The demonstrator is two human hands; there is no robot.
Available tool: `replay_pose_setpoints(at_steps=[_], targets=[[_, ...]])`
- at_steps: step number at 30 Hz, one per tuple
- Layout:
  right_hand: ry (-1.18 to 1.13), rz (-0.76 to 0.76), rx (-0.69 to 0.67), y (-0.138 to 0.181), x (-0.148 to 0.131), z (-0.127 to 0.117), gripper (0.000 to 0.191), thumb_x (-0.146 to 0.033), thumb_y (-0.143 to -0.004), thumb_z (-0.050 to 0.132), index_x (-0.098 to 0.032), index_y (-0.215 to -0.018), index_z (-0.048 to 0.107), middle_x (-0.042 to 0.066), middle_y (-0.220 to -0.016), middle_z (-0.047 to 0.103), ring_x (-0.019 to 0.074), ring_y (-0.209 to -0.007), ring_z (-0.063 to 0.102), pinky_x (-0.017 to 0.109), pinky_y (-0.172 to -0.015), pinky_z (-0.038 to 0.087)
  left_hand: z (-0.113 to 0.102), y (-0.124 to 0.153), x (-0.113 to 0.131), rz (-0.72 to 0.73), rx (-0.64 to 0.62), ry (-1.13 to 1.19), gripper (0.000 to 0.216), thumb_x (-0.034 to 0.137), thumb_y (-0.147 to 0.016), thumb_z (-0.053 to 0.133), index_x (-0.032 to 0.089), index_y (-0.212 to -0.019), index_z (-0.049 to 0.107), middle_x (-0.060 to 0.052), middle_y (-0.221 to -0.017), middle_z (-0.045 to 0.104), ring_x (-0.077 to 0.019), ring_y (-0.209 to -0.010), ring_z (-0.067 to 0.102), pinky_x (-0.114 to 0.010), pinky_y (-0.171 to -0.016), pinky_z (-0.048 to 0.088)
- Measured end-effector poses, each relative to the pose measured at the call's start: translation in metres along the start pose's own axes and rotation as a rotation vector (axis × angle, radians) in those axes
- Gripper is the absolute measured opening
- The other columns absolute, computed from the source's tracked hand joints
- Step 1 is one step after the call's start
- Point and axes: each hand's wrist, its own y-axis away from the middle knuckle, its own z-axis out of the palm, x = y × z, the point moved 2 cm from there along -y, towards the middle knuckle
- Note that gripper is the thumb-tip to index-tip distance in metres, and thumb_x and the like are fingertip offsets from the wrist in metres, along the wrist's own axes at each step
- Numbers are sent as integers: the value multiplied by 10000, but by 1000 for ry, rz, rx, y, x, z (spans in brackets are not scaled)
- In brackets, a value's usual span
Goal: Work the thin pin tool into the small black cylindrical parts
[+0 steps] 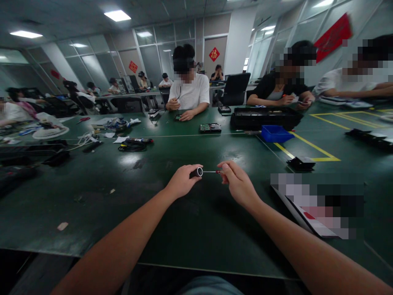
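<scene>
As we reach past the bench's (184, 229) near edge, left hand (181, 182) clenches one black handle (195, 172), right hand (238, 184) pinches one thin bit (211, 171).

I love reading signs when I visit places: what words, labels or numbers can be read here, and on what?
"福": on the red diamond sign on the far wall.
Too blurred to read: the smaller red diamond sign on the glass wall.
No legible lettering: the red banner.
No markings visible: the black cylinder in the left hand, the thin tool in the right hand.
</scene>
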Motion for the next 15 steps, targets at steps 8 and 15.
replay_pose_setpoints(at_steps=[8,15], targets=[[-403,144,135,-5,3,3,307,-490,-825,671,-198,-920,670,39,-837,671,187,-786,638,377,-813,524,-1,1,5,4,18,17,409,213,-873,681,226,-1279,631,-54,-1247,671,-235,-1152,596,-409,-1047,427],[-615,329,127,-11,20,2,220,-435,-874,592,-230,-803,623,41,-716,629,211,-671,632,433,-758,586,-6,-1,6,90,43,-17,402,215,-913,626,264,-1311,602,-43,-1176,670,-219,-1103,578,-404,-1015,431]])
